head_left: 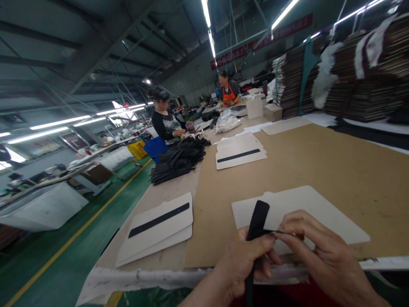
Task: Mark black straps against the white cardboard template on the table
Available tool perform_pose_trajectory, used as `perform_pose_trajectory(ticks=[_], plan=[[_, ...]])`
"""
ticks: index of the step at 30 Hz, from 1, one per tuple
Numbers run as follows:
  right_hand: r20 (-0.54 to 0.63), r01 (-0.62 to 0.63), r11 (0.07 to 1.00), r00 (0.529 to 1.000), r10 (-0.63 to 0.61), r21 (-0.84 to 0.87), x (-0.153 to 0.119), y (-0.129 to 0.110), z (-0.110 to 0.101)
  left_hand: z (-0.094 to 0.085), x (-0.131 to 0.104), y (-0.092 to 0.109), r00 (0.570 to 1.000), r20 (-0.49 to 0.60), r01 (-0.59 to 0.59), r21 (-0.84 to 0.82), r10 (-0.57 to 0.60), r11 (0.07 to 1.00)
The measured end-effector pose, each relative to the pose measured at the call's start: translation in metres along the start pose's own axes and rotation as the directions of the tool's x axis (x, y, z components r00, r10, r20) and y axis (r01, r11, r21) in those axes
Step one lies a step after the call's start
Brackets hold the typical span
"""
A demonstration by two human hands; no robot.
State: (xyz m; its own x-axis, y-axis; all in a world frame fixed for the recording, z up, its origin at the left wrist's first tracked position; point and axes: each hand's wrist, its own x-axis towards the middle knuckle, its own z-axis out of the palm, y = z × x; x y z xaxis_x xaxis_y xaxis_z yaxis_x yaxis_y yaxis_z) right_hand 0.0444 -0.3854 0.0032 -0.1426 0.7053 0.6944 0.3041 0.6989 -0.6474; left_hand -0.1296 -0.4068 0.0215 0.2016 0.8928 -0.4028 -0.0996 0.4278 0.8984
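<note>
From the head view, the left hand [244,260] is closed around a black strip [257,221], pinching it near the middle so its upper end stands up past the thumb and its lower end hangs below the palm. The right hand [315,251], just to the right of that grip, nips between fingertips a thin film or backing that runs off the strip's edge. It looks like the peeling step, with the backing only just lifted.

Directly behind the grip lies a white card panel [306,209] on the brown table [335,162], bare of any strip. Left of the grip, a stack of card panels [159,228] already carries a black strip. The next move seems to call for a steady pull along the strip while the left pinch holds firm.
</note>
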Motion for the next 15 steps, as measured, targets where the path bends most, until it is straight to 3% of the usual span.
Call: perform_pose_trajectory(ticks=[5,7,9,11,15], plan=[[0.021,-0.124,0.979,0.992,0.122,0.160,0.010,0.003,-0.013,-0.004,-0.006,0.009,0.990,0.143,0.008,-0.108,0.007,0.994],[0.057,-0.205,0.955,0.979,0.197,0.214,0.008,0.007,-0.016,-0.005,-0.006,0.011,0.995,0.099,0.022,-0.127,-0.009,0.992],[0.149,-0.344,0.895,0.938,0.314,0.282,0.005,0.011,-0.016,-0.005,-0.006,0.011,1.000,-0.019,0.009,-0.098,-0.011,0.995],[0.266,-0.512,0.785,0.857,0.441,0.349,0.001,0.012,-0.016,-0.005,-0.007,0.013,0.994,-0.113,-0.013,-0.032,0.010,0.999],[0.484,-0.781,0.519,0.623,0.615,0.348,-0.002,0.008,-0.010,-0.001,-0.008,0.017,0.985,-0.146,-0.064,0.161,0.088,0.985]])
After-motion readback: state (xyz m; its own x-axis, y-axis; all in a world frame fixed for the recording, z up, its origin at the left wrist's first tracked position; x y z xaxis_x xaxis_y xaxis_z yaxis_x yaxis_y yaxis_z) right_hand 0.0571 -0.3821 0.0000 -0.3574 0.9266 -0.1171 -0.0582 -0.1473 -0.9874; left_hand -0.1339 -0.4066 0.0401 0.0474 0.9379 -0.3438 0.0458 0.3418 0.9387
